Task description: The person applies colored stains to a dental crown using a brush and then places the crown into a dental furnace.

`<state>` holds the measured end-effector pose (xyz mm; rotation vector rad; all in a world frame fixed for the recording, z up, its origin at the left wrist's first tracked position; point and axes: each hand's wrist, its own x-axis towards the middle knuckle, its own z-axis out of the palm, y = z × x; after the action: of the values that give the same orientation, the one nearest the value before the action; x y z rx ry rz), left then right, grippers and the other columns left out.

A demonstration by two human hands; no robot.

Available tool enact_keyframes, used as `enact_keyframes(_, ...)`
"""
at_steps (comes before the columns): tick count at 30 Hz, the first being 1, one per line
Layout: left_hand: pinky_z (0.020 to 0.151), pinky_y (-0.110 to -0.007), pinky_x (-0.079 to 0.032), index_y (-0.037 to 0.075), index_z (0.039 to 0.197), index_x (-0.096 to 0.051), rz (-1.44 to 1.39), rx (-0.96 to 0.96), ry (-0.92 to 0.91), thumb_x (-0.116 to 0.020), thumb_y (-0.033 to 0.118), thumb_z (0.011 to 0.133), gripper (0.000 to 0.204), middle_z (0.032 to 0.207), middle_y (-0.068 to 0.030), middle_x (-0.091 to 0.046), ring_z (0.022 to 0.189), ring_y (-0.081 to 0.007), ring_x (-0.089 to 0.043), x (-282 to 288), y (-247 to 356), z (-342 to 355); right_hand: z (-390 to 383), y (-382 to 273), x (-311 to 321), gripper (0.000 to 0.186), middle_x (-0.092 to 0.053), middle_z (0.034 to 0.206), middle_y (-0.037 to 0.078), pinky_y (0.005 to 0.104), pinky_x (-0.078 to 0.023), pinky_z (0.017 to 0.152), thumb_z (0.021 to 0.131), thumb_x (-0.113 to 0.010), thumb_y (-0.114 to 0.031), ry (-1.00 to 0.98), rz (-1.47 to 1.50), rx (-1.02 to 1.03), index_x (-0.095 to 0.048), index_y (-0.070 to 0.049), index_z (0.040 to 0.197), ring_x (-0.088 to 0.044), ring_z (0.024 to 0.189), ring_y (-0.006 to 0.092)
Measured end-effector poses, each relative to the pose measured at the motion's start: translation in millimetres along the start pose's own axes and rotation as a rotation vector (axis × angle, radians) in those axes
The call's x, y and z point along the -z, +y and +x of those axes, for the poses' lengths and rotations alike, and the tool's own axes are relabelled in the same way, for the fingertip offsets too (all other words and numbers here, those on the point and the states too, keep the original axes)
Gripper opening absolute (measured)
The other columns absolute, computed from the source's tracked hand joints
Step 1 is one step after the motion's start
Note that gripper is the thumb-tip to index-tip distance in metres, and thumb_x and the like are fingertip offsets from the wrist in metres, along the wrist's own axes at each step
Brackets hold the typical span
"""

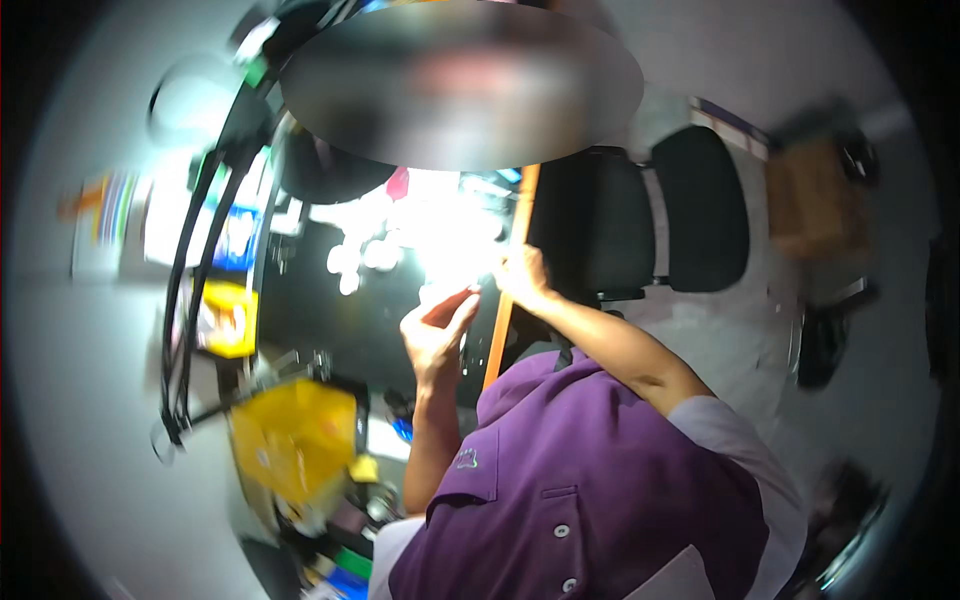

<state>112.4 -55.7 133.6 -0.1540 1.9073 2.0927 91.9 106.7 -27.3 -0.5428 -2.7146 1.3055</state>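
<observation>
Above the dark table [310, 310] my left hand [436, 335] is raised, thumb and fingers curled together in a pinch. Its fingertips meet at the edge of a strong white glare, and whatever they hold is lost in it. Close by on the right, over the table's orange-brown edge [497, 345], my right hand [524, 275] is closed with its fingers bent inward. Anything between those fingers is also too washed out to name. Several small pale pieces [382, 255] lie on the table left of the glare, overexposed and blurred.
A black jointed lamp arm [190, 290] rises along the left. Nearby are a yellow packet [228, 320] and a larger yellow bag [295, 435]. Right of the table stands a black chair [700, 210], with a brown cardboard box [815, 195] farther right. A blurred oval covers the far side.
</observation>
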Motion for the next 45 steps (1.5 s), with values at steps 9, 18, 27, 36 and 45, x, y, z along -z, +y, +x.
enact_keyframes(9, 0.092, -0.032, -0.056, -0.003, 0.11, -0.07, -0.431, 0.038, 0.249, -0.071, -0.003, 0.089, 0.021, 0.1, -0.0153, -0.074, 0.096, -0.0194, -0.072, 36.2, -56.2, -59.5, -8.4, 0.5, -16.6, 0.024, -0.063, 0.067, 0.012, 0.0392, -0.049, 0.06, 0.081, -0.077, -0.024, -0.019, -0.119, 0.219, -0.071, -0.001, 0.078, -0.062, 0.061, 0.0271)
enact_keyframes(18, 0.09, -0.03, -0.055, -0.005, 0.118, -0.065, -0.108, -0.191, 0.531, -0.071, -0.002, 0.089, 0.03, 0.093, -0.0156, -0.075, 0.091, -0.0157, -0.071, 53.3, -85.9, -95.1, 9.3, 4.7, -12.4, 0.028, -0.066, 0.069, 0.009, 0.0308, -0.049, 0.059, 0.082, -0.08, -0.025, -0.13, -0.192, 0.257, -0.074, 0.002, 0.084, -0.062, 0.06, 0.0166)
enact_keyframes(27, 0.084, -0.028, -0.058, -0.001, 0.108, -0.072, -0.17, -0.251, 0.589, -0.077, -0.004, 0.082, 0.026, 0.092, -0.0121, -0.076, 0.089, -0.0171, -0.074, 60.9, -80.4, -101.1, 14.0, -5.3, -12.4, 0.031, -0.06, 0.06, 0.0, 0.0251, -0.044, 0.056, 0.083, -0.081, -0.028, -0.2, -0.231, 0.139, -0.073, 0.002, 0.083, -0.052, 0.055, 0.0068)
enact_keyframes(36, 0.079, -0.026, -0.056, -0.002, 0.096, -0.073, -0.187, -0.241, 0.552, -0.076, -0.007, 0.082, 0.015, 0.089, -0.0119, -0.074, 0.082, -0.0147, -0.07, 67.1, -78.0, -103.6, 16.2, -3.2, -20.2, 0.033, -0.061, 0.061, 0.0, 0.0254, -0.045, 0.056, 0.081, -0.082, -0.03, -0.189, -0.224, 0.134, -0.072, 0.001, 0.081, -0.053, 0.055, 0.0066)
enact_keyframes(45, 0.074, -0.024, -0.055, -0.001, 0.09, -0.073, -0.098, -0.171, 0.594, -0.081, -0.001, 0.08, 0.012, 0.083, -0.0089, -0.074, 0.077, -0.0113, -0.069, 69.5, -81.3, -109.6, 16.3, -5.6, -21.5, 0.033, -0.061, 0.061, 0.0, 0.0264, -0.045, 0.057, 0.081, -0.082, -0.031, -0.19, -0.248, 0.131, -0.072, 0.0, 0.079, -0.053, 0.055, 0.0079)
